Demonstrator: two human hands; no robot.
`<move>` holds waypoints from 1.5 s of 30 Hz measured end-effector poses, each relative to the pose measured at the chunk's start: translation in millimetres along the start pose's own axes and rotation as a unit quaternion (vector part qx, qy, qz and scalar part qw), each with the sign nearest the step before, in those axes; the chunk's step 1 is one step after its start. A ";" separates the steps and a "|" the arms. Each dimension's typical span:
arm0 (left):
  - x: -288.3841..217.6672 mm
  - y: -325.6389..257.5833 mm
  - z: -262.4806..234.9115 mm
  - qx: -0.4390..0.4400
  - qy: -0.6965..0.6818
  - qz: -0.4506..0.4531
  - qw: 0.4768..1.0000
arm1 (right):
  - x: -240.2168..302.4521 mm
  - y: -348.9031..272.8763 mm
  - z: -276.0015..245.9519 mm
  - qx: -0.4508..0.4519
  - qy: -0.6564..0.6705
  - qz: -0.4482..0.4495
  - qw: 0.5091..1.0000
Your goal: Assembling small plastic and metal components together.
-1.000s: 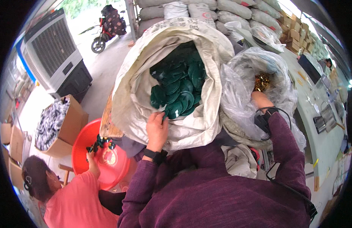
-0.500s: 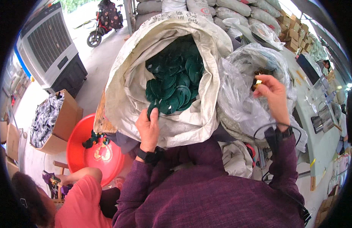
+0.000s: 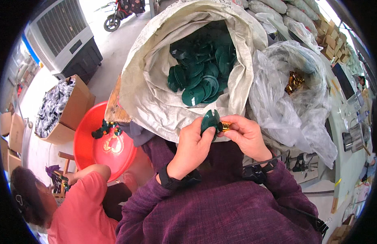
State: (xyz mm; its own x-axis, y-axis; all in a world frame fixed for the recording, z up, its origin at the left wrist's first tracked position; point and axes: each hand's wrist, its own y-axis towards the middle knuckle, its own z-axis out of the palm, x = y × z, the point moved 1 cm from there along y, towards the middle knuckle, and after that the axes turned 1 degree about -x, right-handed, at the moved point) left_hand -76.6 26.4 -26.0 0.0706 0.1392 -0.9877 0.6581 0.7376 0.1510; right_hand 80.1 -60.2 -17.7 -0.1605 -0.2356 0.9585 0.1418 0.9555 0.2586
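Note:
Close in front of my body, my left hand point(image 3: 193, 144) grips a dark green plastic disc point(image 3: 210, 120) with a notch in its upper edge. My right hand point(image 3: 248, 137) pinches a small shiny gold piece point(image 3: 225, 126) against the disc's right side; my fingers partly hide where the two meet. Just beyond my hands gapes a white woven sack point(image 3: 152, 97), holding many loose green discs point(image 3: 195, 75). To its right, a clear plastic bag point(image 3: 274, 110) contains a pile of similar gold pieces point(image 3: 294, 82).
At left, a red basin point(image 3: 84, 146) holds a few green-and-gold pieces point(image 3: 105, 129). A co-worker in a pink shirt point(image 3: 86, 207) sits beside it. Behind stand a carton of grey-white pieces point(image 3: 56, 107) and an air cooler point(image 3: 60, 32). A long table point(image 3: 339, 142) runs along the right.
My right hand has come left from the plastic bag with a gold piece. My left hand has drawn a disc out of the sack toward me, and both hands now meet.

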 end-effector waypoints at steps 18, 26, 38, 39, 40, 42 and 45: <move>2.4 -13.4 9.9 -0.101 0.262 0.240 0.929 | 2.9 10.3 21.5 0.004 -0.106 0.066 0.992; 6.6 -3.6 -68.3 -0.238 0.169 0.133 0.947 | 53.1 23.4 5.3 -0.080 -0.280 -0.099 0.952; -3.7 9.0 -232.2 -0.413 0.555 0.205 0.692 | 20.0 25.3 -209.5 -0.187 -0.642 0.139 0.731; -2.2 19.0 -204.0 -0.362 0.494 0.205 0.763 | 8.6 23.8 -216.4 -0.152 -0.633 0.180 0.737; -1.4 29.5 -173.7 -0.303 0.427 0.244 0.816 | -2.0 23.7 -221.5 -0.150 -0.639 0.194 0.730; -1.6 55.4 -121.4 -0.222 0.421 0.227 0.850 | -19.5 26.1 -229.5 -0.139 -0.598 0.216 0.759; -1.0 91.6 -81.3 -0.218 0.416 0.189 0.863 | -32.0 28.6 -237.8 -0.123 -0.517 0.165 0.831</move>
State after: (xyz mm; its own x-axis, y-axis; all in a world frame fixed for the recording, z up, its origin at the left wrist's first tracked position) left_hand -77.3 147.4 -8.0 -0.4630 0.7161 -0.5223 0.3495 0.6890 0.6349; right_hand 321.6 -67.5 -12.5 -0.8087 0.4322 0.3990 0.5195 0.8430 0.1398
